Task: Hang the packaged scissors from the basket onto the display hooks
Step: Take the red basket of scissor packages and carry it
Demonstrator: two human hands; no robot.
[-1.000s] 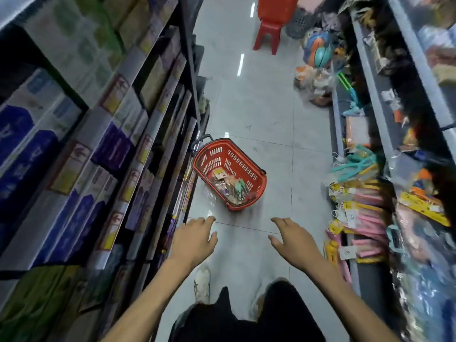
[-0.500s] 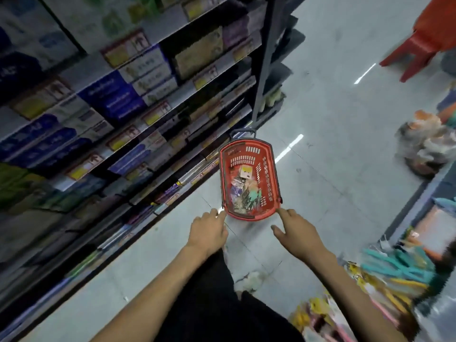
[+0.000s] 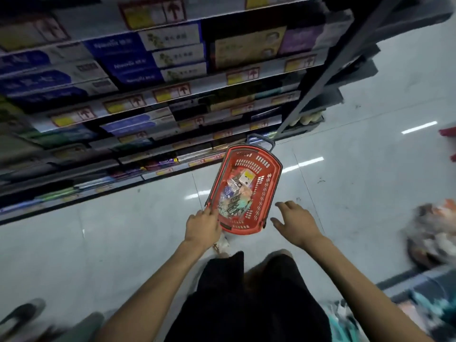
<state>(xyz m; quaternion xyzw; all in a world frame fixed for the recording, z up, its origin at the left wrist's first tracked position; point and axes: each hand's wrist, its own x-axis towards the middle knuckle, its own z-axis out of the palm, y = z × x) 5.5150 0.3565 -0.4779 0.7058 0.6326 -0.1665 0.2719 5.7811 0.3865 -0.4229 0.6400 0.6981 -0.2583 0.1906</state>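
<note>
I see my left hand [image 3: 202,224] resting unclenched on the 7 o'clock rim of the red plastic mesh basket [image 3: 271,193], likely steadying it on the floor so my splayed, empty right hand [image 3: 296,219] can reach the packaged scissors [image 3: 233,202] piled inside.

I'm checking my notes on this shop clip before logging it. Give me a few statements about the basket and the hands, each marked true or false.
1. The red plastic basket sits on the pale tiled floor. True.
2. The basket is empty. False: small packaged items lie in it.
3. The left hand is at the basket's near rim. True.
4. The right hand holds a package. False: it is open and empty, beside the basket.
5. The basket's grey handle is at its far end, toward the shelves. True.
</note>
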